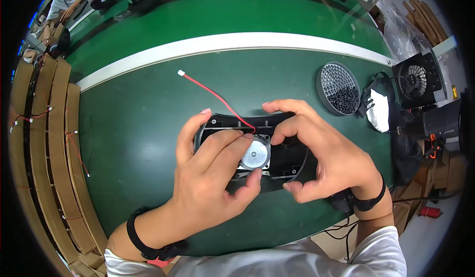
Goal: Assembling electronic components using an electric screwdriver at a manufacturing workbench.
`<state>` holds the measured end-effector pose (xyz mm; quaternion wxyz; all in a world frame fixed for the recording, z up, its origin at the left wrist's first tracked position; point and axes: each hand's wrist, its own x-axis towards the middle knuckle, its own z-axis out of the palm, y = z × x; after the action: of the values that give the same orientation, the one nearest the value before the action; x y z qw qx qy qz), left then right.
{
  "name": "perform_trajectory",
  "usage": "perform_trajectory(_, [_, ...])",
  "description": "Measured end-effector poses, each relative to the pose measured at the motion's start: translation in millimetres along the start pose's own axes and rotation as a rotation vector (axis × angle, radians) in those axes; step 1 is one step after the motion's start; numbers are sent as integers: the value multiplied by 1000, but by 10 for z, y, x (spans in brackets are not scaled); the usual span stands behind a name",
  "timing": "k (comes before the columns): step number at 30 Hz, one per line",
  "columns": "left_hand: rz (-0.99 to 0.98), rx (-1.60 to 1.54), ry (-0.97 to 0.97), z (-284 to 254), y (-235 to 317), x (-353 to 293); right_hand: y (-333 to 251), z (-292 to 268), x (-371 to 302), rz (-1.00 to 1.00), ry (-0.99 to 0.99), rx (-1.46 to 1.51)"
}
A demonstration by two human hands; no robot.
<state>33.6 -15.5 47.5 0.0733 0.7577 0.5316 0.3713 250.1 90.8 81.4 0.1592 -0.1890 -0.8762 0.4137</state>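
Observation:
A black curved plastic housing (284,164) lies on the green table in front of me. In its middle sits a small speaker (255,154) with a round silver back and a squarish frame. My left hand (210,165) pinches the speaker between fingers and thumb, its index finger stretched to the housing's far left corner. A red and black wire (213,93) runs from beside the speaker out over the far edge, ending in a white connector (181,72). Around the housing's right part curves my right hand (329,151), thumb by the near edge and fingers at the far side.
A round grey tray (322,91) with small black screws stands at the far right, beside a black pouch with white material (378,110). A small fan (414,80) is beyond. Cardboard strips (57,143) with wires line the left. Another person (69,2) sits at far left.

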Motion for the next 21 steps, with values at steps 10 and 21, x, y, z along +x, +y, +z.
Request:
perform_trajectory(10, [-106,-93,-53,42,31,-36,179,126,-93,-56,22,75])
perform_trajectory(21, [-92,-108,-15,86,20,-4,101,56,-115,-58,39,20])
